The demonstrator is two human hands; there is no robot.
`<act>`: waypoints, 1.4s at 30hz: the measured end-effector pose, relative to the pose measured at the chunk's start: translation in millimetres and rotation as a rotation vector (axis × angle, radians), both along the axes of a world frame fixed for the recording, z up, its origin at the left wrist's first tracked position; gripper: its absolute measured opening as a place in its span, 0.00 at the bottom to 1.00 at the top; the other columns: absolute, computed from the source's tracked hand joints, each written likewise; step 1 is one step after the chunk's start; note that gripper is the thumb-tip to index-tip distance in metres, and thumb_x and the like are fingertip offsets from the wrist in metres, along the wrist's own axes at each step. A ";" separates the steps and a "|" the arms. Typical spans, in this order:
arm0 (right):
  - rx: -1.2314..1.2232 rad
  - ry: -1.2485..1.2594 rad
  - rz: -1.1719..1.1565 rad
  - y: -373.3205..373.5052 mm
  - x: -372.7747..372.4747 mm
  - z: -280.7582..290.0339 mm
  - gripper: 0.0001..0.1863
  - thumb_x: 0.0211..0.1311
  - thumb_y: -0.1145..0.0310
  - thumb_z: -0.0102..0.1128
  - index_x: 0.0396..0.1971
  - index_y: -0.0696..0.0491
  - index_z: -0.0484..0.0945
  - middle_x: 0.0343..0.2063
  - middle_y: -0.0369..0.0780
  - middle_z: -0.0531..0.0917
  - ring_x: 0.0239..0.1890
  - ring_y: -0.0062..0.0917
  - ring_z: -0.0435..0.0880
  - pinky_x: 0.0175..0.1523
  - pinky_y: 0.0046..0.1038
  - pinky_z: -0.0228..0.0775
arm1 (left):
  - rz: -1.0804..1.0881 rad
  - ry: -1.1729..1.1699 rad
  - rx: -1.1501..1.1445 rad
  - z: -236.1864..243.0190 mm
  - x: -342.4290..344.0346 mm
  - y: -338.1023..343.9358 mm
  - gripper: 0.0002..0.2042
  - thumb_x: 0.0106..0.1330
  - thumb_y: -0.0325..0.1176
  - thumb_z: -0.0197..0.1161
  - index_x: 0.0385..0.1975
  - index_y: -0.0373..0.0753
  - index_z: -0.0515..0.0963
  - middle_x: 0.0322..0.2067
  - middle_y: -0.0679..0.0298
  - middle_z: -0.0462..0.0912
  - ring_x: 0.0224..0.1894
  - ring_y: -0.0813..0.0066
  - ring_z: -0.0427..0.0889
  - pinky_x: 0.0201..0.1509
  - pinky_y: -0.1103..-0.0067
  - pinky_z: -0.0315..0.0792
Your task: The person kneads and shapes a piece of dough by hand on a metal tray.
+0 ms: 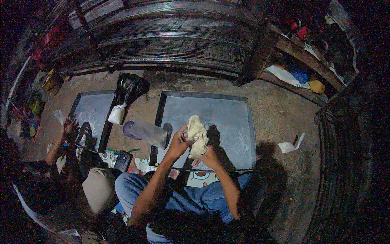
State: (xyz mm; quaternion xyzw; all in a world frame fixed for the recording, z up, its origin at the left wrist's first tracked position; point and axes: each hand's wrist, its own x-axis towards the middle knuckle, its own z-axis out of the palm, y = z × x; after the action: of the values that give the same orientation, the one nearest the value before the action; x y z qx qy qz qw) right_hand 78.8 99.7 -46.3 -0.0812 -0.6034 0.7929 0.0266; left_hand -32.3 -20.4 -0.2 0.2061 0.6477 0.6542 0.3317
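Counted one dough lump (197, 136) in two hands (178, 143) (209, 156); around it, two trays (229, 112) (95, 106), one beneath and one toward nine o'clock, one black bag (132, 86) at ten, one phone (123, 160) near eight, one white scrap (287, 147) at three.

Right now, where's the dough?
In the head view, the dough is near the centre, held between the left hand and right hand, over the tray on the right.

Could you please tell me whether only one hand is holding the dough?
No, the left hand and the right hand both hold the pale dough.
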 end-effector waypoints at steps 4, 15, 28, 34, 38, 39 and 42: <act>0.649 0.293 -0.195 21.8 -1.9 -57.0 0.30 0.49 0.76 0.66 0.52 0.59 0.62 0.33 0.45 0.79 0.26 0.29 0.83 0.24 0.27 0.76 | -0.056 -0.284 0.276 3.7 4.6 9.4 0.30 0.56 0.20 0.61 0.60 0.36 0.59 0.50 0.58 0.75 0.50 0.69 0.75 0.56 0.75 0.70; 0.413 0.014 -0.081 1.7 1.9 16.7 0.23 0.51 0.67 0.68 0.44 0.60 0.71 0.29 0.43 0.82 0.28 0.32 0.83 0.32 0.34 0.76 | 0.106 -0.262 0.229 18.8 4.1 1.9 0.26 0.58 0.21 0.61 0.56 0.37 0.62 0.46 0.57 0.76 0.45 0.69 0.79 0.52 0.76 0.73; 0.681 -0.071 -0.353 5.1 9.1 28.2 0.18 0.60 0.55 0.55 0.38 0.54 0.79 0.32 0.46 0.83 0.34 0.38 0.82 0.39 0.33 0.72 | 0.165 -0.117 0.139 -16.7 9.9 15.8 0.11 0.57 0.24 0.64 0.39 0.35 0.75 0.36 0.62 0.81 0.38 0.76 0.80 0.43 0.79 0.74; 0.674 -0.224 -0.274 8.3 9.6 41.9 0.16 0.61 0.55 0.54 0.40 0.52 0.79 0.31 0.45 0.83 0.32 0.38 0.82 0.38 0.33 0.72 | 0.072 -0.186 0.145 -20.3 -0.1 10.1 0.10 0.58 0.27 0.63 0.39 0.34 0.75 0.34 0.64 0.81 0.35 0.79 0.79 0.38 0.81 0.72; 0.601 -0.273 -0.165 4.9 13.0 72.5 0.17 0.60 0.55 0.55 0.41 0.51 0.78 0.29 0.43 0.83 0.30 0.37 0.82 0.37 0.31 0.72 | 0.099 -0.233 0.185 -4.3 3.8 3.3 0.10 0.59 0.28 0.63 0.38 0.34 0.75 0.33 0.65 0.81 0.34 0.80 0.79 0.37 0.82 0.72; 0.623 -0.142 -0.202 9.2 16.0 52.1 0.18 0.60 0.54 0.56 0.41 0.52 0.77 0.28 0.44 0.82 0.29 0.37 0.82 0.37 0.31 0.72 | 0.093 -0.235 0.201 5.0 6.3 7.3 0.09 0.59 0.28 0.63 0.38 0.34 0.75 0.32 0.65 0.81 0.33 0.80 0.78 0.37 0.82 0.72; 0.633 0.006 -0.136 6.0 10.5 24.9 0.19 0.58 0.54 0.59 0.38 0.55 0.77 0.25 0.43 0.82 0.24 0.33 0.82 0.33 0.30 0.72 | 0.182 -0.102 0.122 -8.7 2.8 10.7 0.07 0.59 0.29 0.63 0.35 0.35 0.77 0.31 0.66 0.81 0.32 0.82 0.78 0.36 0.83 0.71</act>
State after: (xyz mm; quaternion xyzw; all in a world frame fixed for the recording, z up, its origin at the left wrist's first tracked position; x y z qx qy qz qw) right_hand 89.4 105.7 -21.5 -0.1067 -0.8132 0.5623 0.1053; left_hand -29.6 -9.7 -9.0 0.1329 0.6048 0.7295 0.2904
